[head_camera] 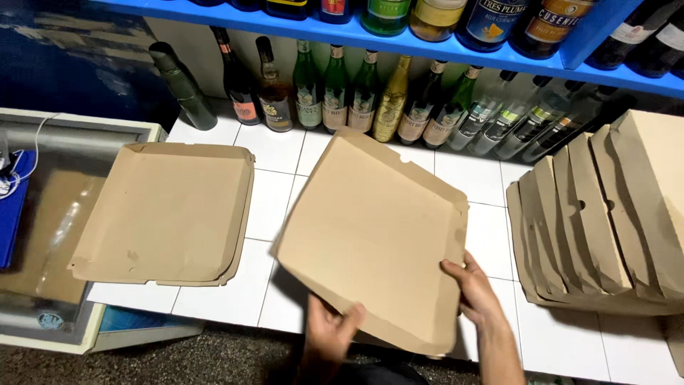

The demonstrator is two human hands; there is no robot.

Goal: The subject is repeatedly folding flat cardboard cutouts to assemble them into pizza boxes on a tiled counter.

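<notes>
I hold a flat brown cardboard box piece (pixel 374 228) tilted above the white tiled counter (pixel 274 182). My left hand (pixel 329 329) grips its near edge from below, thumb on top. On its right near corner, my right hand (pixel 476 291) pinches the folded side flap. A second brown cardboard box tray (pixel 167 212) with low raised sides lies flat on the counter to the left, overhanging the counter's left edge.
A stack of folded brown cardboard boxes (pixel 605 221) leans at the right. Several glass bottles (pixel 356 93) line the back wall under a blue shelf (pixel 399 39) with more bottles. A glass-topped chest (pixel 43 214) stands at the left.
</notes>
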